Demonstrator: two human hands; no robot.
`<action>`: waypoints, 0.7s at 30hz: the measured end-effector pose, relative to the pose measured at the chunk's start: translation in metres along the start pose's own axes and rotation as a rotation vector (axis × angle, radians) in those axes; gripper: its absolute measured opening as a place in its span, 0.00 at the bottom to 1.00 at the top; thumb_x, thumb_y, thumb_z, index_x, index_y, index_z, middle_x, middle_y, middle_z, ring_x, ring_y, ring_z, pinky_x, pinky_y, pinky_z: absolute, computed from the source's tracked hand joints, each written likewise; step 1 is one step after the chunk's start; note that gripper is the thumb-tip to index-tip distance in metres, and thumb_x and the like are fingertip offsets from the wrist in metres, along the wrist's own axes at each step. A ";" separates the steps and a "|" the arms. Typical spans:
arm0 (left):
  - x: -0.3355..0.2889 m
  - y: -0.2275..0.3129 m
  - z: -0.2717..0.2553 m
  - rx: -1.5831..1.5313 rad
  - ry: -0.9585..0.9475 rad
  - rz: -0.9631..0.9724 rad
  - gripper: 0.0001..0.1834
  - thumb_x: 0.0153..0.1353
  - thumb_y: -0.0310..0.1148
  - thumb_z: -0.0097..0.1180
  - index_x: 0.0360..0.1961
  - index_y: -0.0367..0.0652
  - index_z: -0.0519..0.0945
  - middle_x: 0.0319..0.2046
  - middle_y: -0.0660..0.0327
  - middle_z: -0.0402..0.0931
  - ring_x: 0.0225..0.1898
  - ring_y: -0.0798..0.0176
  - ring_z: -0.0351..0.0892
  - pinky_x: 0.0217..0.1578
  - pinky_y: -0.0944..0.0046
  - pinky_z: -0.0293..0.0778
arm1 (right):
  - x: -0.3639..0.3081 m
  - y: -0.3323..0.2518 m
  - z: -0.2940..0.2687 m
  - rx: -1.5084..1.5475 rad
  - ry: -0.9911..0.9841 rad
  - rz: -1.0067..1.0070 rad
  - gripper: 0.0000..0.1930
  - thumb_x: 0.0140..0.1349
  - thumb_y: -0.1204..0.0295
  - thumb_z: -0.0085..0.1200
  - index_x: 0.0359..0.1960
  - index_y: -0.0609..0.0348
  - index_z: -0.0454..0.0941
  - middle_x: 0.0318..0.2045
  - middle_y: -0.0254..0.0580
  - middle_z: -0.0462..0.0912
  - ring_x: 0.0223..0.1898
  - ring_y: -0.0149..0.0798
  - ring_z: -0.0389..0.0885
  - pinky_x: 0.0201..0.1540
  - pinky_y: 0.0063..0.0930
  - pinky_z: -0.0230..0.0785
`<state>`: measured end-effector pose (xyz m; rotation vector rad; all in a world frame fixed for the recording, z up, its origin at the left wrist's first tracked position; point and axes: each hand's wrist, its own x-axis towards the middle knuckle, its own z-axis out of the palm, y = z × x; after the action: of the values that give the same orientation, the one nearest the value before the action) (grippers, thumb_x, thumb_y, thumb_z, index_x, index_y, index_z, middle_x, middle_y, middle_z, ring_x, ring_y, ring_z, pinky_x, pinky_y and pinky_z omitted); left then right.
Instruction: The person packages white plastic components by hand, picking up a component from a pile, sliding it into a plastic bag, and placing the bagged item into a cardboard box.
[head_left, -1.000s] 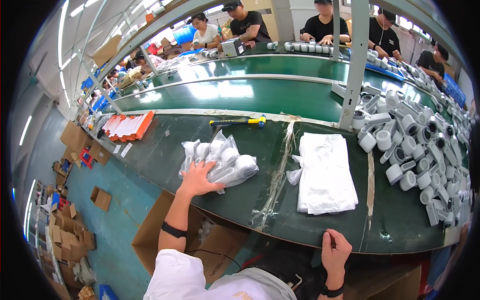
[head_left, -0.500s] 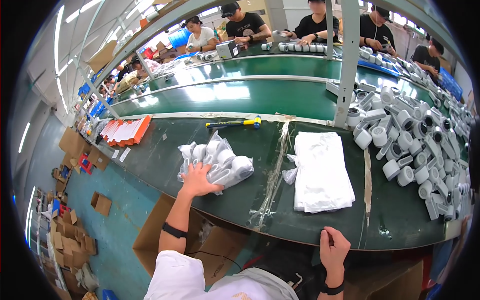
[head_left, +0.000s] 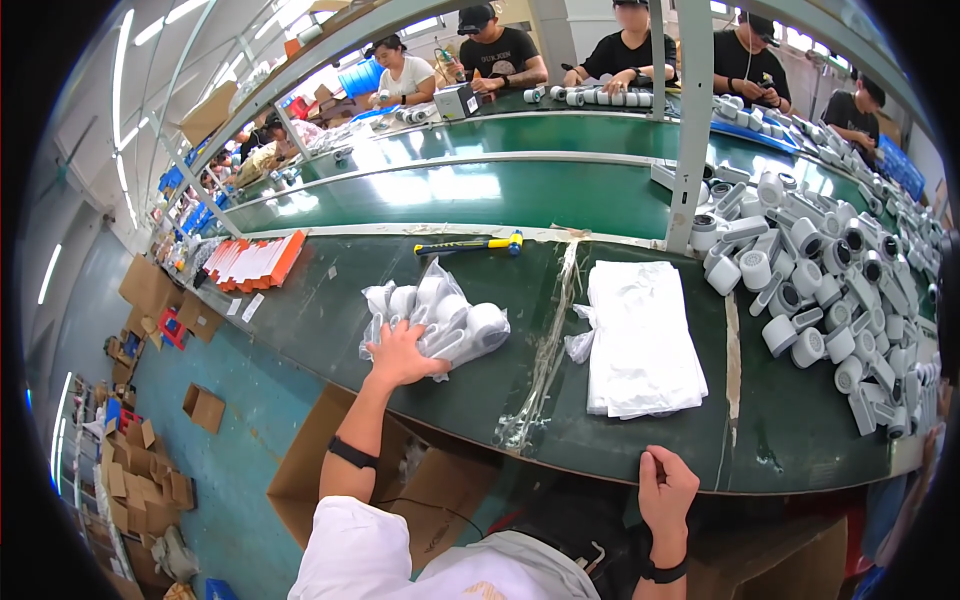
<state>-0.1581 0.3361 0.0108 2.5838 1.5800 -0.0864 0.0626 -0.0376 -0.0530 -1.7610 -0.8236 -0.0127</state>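
Observation:
Several plastic-bagged devices [head_left: 478,325], white and grey with rounded heads and flat arms, lie in a row on the dark green table. My left hand [head_left: 403,355] rests over their near side with fingers spread, touching the bags. To the right lies a stack of white plastic bags [head_left: 645,340], one crumpled corner sticking out at its left. My right hand [head_left: 668,482] is at the table's near edge, just below that stack. Its fingers are curled in with the thumb against them, and nothing shows in them.
A large heap of unbagged devices [head_left: 830,270] covers the table's right. A yellow-and-blue hammer [head_left: 468,245] lies at the far edge, orange-and-white cartons [head_left: 255,262] at left. A metal post [head_left: 692,130] rises before the green conveyor [head_left: 420,190]. Beneath sits an open cardboard box [head_left: 440,505]. Co-workers sit opposite.
My hands stay almost where they were, the left still on the bagged devices. The view has shifted slightly. Across the conveyor, co-workers' hands have moved.

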 end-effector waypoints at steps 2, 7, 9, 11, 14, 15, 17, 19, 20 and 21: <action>0.001 0.000 0.001 -0.016 0.056 -0.003 0.50 0.31 0.63 0.68 0.59 0.49 0.76 0.61 0.54 0.66 0.65 0.43 0.57 0.58 0.23 0.53 | 0.000 -0.001 0.000 0.000 0.000 0.000 0.04 0.59 0.77 0.60 0.35 0.64 0.81 0.21 0.42 0.79 0.19 0.32 0.75 0.24 0.24 0.66; 0.002 -0.002 -0.002 -0.019 0.045 0.007 0.49 0.32 0.63 0.68 0.57 0.51 0.78 0.60 0.57 0.69 0.64 0.46 0.60 0.57 0.25 0.56 | -0.001 0.000 0.000 0.016 -0.001 0.008 0.04 0.59 0.77 0.60 0.35 0.64 0.81 0.22 0.42 0.79 0.19 0.32 0.75 0.24 0.23 0.67; 0.002 -0.004 -0.001 -0.020 0.047 0.016 0.48 0.32 0.64 0.68 0.57 0.52 0.78 0.59 0.58 0.69 0.64 0.47 0.61 0.57 0.26 0.56 | -0.001 -0.001 0.000 0.017 -0.002 0.014 0.04 0.59 0.77 0.60 0.35 0.65 0.81 0.22 0.41 0.79 0.19 0.31 0.75 0.24 0.23 0.67; 0.002 -0.006 0.001 -0.009 0.063 0.031 0.47 0.32 0.64 0.67 0.57 0.52 0.78 0.58 0.59 0.70 0.62 0.48 0.63 0.57 0.28 0.58 | 0.000 -0.003 0.000 0.018 -0.007 0.018 0.05 0.60 0.77 0.60 0.35 0.65 0.81 0.22 0.41 0.79 0.19 0.31 0.75 0.24 0.23 0.67; 0.002 -0.005 0.001 -0.019 0.081 0.035 0.47 0.32 0.64 0.67 0.56 0.52 0.79 0.57 0.59 0.70 0.62 0.48 0.64 0.57 0.30 0.59 | 0.000 -0.005 -0.003 0.011 -0.047 0.071 0.06 0.61 0.76 0.59 0.37 0.68 0.81 0.24 0.39 0.80 0.23 0.26 0.75 0.28 0.21 0.68; 0.002 -0.005 -0.002 -0.021 0.085 0.031 0.47 0.32 0.64 0.67 0.56 0.52 0.79 0.57 0.59 0.70 0.62 0.48 0.64 0.57 0.30 0.59 | 0.000 -0.004 -0.002 0.001 -0.025 0.045 0.05 0.61 0.76 0.59 0.36 0.67 0.81 0.23 0.40 0.80 0.21 0.28 0.75 0.26 0.22 0.68; 0.004 -0.006 -0.001 -0.017 0.063 0.029 0.46 0.32 0.64 0.67 0.55 0.52 0.79 0.57 0.58 0.70 0.61 0.48 0.64 0.57 0.30 0.59 | 0.000 -0.003 0.000 -0.018 -0.008 0.016 0.05 0.60 0.77 0.60 0.35 0.66 0.81 0.23 0.41 0.80 0.20 0.30 0.75 0.25 0.22 0.67; 0.004 -0.007 0.000 -0.015 0.054 0.024 0.47 0.32 0.64 0.66 0.55 0.51 0.79 0.58 0.57 0.69 0.62 0.48 0.63 0.57 0.30 0.59 | -0.001 -0.002 0.003 -0.009 -0.007 0.049 0.05 0.60 0.77 0.59 0.35 0.67 0.81 0.23 0.41 0.80 0.20 0.29 0.75 0.25 0.22 0.68; 0.004 -0.007 0.000 -0.007 0.046 0.023 0.47 0.32 0.64 0.66 0.56 0.51 0.79 0.58 0.56 0.69 0.62 0.47 0.63 0.57 0.30 0.58 | -0.001 -0.001 0.003 -0.013 -0.010 0.047 0.05 0.60 0.77 0.59 0.35 0.67 0.81 0.23 0.41 0.80 0.20 0.29 0.75 0.25 0.22 0.68; 0.005 -0.005 -0.002 -0.011 0.045 0.022 0.47 0.32 0.64 0.66 0.56 0.51 0.79 0.58 0.56 0.69 0.62 0.47 0.63 0.57 0.30 0.58 | -0.001 0.000 0.003 -0.019 -0.005 0.056 0.05 0.60 0.77 0.59 0.35 0.67 0.81 0.24 0.41 0.80 0.21 0.29 0.75 0.25 0.22 0.68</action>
<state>-0.1604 0.3431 0.0116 2.6120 1.5614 -0.0178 0.0606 -0.0354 -0.0548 -1.8016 -0.7792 0.0210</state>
